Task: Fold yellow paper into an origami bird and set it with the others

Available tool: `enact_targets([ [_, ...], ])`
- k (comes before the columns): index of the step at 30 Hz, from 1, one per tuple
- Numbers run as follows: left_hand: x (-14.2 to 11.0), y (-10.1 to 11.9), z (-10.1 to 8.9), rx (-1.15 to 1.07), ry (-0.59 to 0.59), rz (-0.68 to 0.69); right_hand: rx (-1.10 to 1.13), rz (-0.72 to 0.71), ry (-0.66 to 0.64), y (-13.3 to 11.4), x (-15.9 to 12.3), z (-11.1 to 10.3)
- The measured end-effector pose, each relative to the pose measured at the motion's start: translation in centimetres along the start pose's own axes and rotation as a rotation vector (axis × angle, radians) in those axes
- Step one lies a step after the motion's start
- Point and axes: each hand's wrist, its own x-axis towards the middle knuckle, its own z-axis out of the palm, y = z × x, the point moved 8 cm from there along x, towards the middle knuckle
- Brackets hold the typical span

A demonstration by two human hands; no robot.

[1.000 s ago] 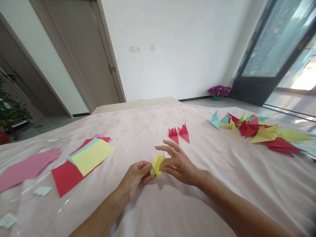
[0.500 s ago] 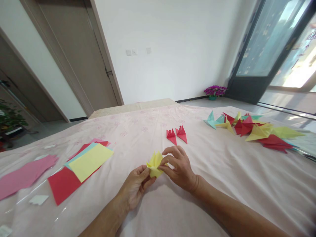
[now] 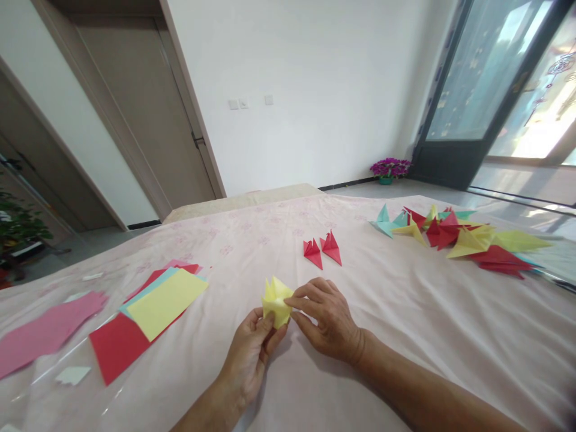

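A small yellow folded paper (image 3: 278,296) with pointed tips sits between both hands, above the cloth. My left hand (image 3: 254,345) is closed on its lower edge, the thumb on the near face. From the right, my right hand (image 3: 324,316) reaches in with its index fingertip pressed on the paper's right side and the thumb just beneath. The far side of the paper is hidden. Just beyond the hands lie two red folded paper pieces, a left one (image 3: 312,252) and a right one (image 3: 332,246), each with upright points.
At left, sheets of yellow paper (image 3: 168,303), red paper (image 3: 117,345) and pink paper (image 3: 49,330) lie on the pale pink cloth (image 3: 252,240). A white scrap (image 3: 73,375) is near them. At right is a heap of coloured folded papers (image 3: 472,240).
The yellow paper has shifted slightly left and been turned, its top points now spread differently. My right fingers have moved from its edge onto its face. The view has tilted a little.
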Motion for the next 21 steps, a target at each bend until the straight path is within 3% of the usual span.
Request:
enact_targets([
  [12, -1.6, 0.1, 1.7, 0.148, -0.15, 0.115, 0.02, 0.072, 0.037, 0.4, 0.0, 1.0],
  [21, -2.2, 0.2, 2.4, 0.189, -0.163, 0.124, 0.257, 0.125, 0.148, 0.6, -0.2, 0.9],
])
